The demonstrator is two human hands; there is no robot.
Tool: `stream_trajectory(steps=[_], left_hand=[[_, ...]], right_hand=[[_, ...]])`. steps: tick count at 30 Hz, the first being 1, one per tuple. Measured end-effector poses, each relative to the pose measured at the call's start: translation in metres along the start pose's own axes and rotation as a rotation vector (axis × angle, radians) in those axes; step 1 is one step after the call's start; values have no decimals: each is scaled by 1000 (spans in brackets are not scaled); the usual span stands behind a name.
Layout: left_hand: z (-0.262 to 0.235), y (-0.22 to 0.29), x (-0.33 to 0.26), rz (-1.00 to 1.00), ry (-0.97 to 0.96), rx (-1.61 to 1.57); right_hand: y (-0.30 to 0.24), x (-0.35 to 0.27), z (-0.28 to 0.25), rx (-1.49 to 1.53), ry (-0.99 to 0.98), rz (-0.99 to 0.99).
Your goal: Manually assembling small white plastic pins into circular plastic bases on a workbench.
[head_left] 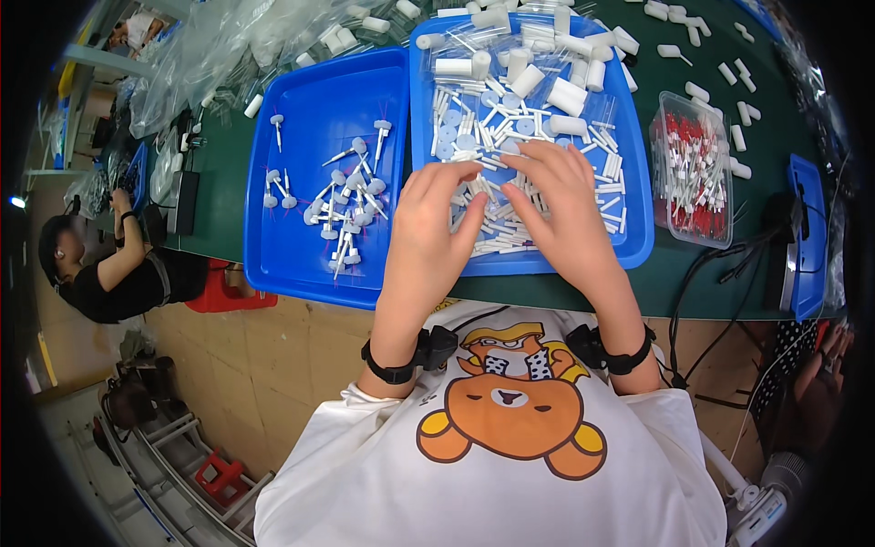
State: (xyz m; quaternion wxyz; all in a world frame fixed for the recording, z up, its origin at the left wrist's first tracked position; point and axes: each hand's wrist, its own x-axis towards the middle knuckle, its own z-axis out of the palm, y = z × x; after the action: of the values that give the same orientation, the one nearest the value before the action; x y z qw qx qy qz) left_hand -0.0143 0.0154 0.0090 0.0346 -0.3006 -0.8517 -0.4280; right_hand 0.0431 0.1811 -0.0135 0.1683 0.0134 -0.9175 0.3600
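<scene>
Both of my hands reach over a blue tray (643,219) filled with loose parts. My left hand (427,223) has bent fingers, the thumb standing apart from the index finger, and nothing visible between them. My right hand (567,214) stretches its fingers inward, thumb also apart, just above the pile. Below them lie short white tubes (612,173), partly hidden by the hands. Pale translucent discs (447,133) are scattered among the tubes. Larger white cylinders (527,80) and clear plastic pieces heap up at the tray's far end.
A second blue tray (283,242) on the left holds several white assembled pieces (346,196) with thin stems. A clear box (693,178) of red and white parts stands at right, near black cables (706,260). Plastic bags (200,64) lie far left; a co-worker (109,264) sits beyond.
</scene>
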Motion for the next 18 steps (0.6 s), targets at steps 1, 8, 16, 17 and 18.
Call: stream_trajectory(steps=[1, 8, 16, 17, 18], left_hand=[[0, 2, 1, -29, 12, -40], [9, -2, 1, -126, -141, -457], [8, -1, 2, -253, -64, -492], [7, -2, 2, -250, -53, -469], [6, -4, 2, -248, -42, -447]], right_hand=[[-3, 0, -8, 121, -9, 28], [-12, -8, -30, 596, -117, 119], [-9, -14, -52, 364, -31, 242], [-6, -17, -56, 318, -56, 275], [-2, -21, -59, 182, -120, 190]])
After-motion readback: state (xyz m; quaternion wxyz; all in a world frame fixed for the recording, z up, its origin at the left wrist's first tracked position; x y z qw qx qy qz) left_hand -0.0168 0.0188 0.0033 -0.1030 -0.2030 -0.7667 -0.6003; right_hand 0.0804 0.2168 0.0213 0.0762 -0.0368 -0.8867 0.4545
